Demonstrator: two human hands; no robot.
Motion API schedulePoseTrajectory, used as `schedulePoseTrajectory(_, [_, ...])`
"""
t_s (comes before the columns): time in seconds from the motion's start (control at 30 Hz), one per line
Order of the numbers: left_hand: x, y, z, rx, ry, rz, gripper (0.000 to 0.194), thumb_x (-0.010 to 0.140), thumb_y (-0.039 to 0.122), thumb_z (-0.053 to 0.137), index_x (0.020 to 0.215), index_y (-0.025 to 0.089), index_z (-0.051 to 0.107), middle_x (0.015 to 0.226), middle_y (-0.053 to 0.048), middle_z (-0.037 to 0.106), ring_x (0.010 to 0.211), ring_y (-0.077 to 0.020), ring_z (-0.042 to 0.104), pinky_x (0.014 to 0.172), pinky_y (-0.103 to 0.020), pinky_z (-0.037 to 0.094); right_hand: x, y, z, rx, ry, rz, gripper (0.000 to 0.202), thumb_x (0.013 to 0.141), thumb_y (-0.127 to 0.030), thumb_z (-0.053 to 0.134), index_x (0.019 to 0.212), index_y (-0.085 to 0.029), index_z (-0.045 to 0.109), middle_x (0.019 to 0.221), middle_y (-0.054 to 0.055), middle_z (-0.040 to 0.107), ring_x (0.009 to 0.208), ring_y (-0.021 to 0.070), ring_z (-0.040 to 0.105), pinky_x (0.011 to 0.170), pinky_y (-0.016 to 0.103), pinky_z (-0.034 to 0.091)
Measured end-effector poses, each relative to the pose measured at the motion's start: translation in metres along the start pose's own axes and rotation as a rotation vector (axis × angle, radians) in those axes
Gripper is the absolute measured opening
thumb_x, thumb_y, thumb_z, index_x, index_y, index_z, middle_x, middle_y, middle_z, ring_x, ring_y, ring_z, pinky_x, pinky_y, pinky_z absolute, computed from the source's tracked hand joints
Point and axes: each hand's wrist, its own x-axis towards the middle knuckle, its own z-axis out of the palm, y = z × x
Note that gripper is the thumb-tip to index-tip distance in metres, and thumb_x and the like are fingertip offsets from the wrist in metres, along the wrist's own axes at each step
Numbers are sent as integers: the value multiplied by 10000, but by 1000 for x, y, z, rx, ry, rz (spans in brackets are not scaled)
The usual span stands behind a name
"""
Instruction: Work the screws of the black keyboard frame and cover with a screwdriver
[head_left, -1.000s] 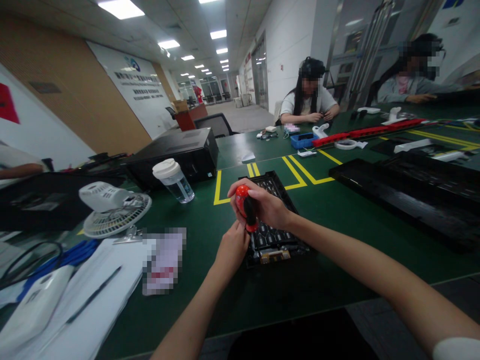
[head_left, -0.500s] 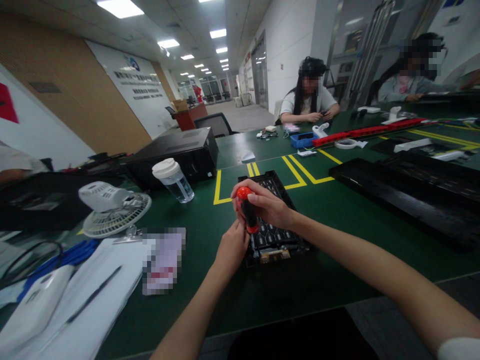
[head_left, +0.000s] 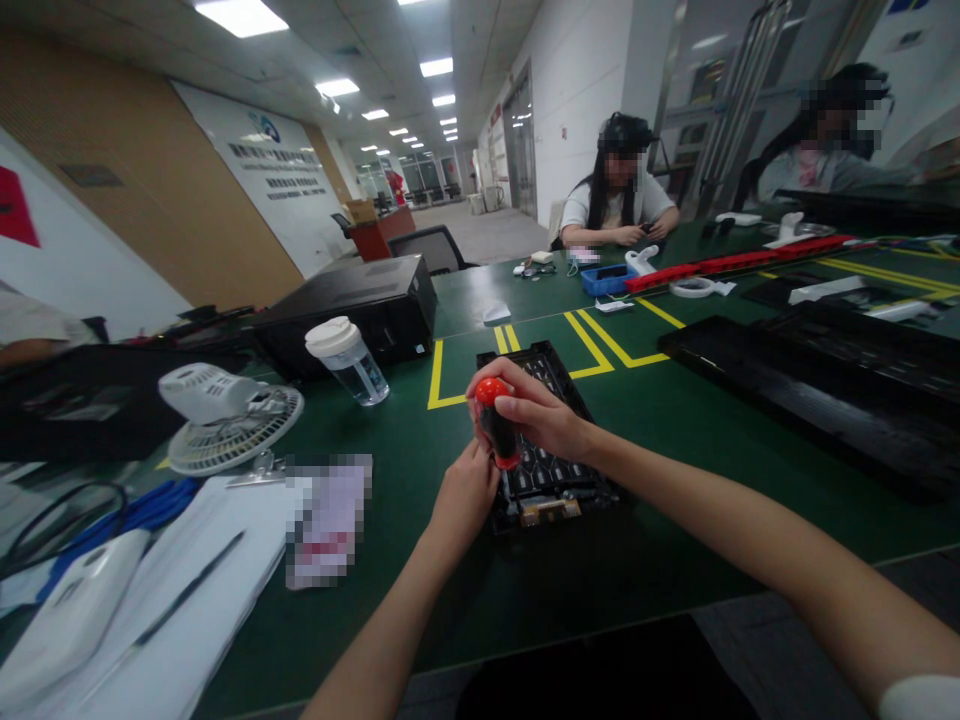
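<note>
My right hand [head_left: 544, 410] is closed around the red and black handle of a screwdriver [head_left: 497, 430], which stands nearly upright over the left side of a black panel [head_left: 551, 470]. The panel lies on the green table and has a grid of openings, with a small brass-coloured part [head_left: 551, 511] at its near end. Right below the handle, my left hand [head_left: 469, 490] is closed at the panel's left edge. Its fingertips are partly hidden behind the screwdriver, and what they pinch does not show. The screwdriver's tip is also out of sight.
Left are a clipboard with papers and a pen [head_left: 191, 588], a white fan [head_left: 232, 415], a lidded bottle [head_left: 347, 360] and a black computer case [head_left: 352, 310]. A long black cover [head_left: 780, 410] lies right. Two people sit across the table, beyond a blue tray [head_left: 607, 280].
The screwdriver's handle and my right hand have shifted very slightly right and down. My left hand and the panel look unmoved. The person at far right has moved an arm.
</note>
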Motion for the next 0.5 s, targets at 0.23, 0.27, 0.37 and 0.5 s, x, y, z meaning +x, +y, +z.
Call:
schedulePoseTrajectory(0.23, [0, 1, -1, -9, 8, 8, 264, 876, 171, 430, 1109, 138, 548, 1019, -98, 627, 870, -191, 631, 787, -293, 499, -1, -1, 1, 5, 18, -25, 232, 847, -331, 563, 973, -180, 438, 832, -8, 493, 649, 86, 552, 591, 238, 462])
schedulePoseTrajectory(0.27, [0, 1, 0, -9, 12, 4, 266, 876, 171, 431, 1112, 137, 548, 1020, -100, 627, 869, -192, 632, 784, -294, 499, -1, -1, 2, 6, 18, -30, 233, 844, -330, 570, 964, -181, 436, 825, -13, 486, 643, 84, 548, 584, 234, 458])
schedulePoseTrajectory(0.37, [0, 1, 0, -13, 16, -7, 271, 873, 174, 439, 1120, 143, 547, 1019, -96, 629, 855, -189, 633, 769, -291, 500, -2, -3, 4, -11, 30, -39, 245, 832, -328, 592, 936, -178, 430, 796, -25, 465, 630, 77, 535, 564, 219, 445])
schedulePoseTrajectory(0.5, [0, 0, 0, -28, 12, 2, 288, 868, 167, 443, 1137, 147, 542, 1029, -98, 629, 867, -193, 633, 769, -294, 501, -3, -5, 5, -60, 43, -54, 239, 828, -318, 599, 910, -179, 423, 805, -29, 446, 617, 62, 506, 540, 200, 424])
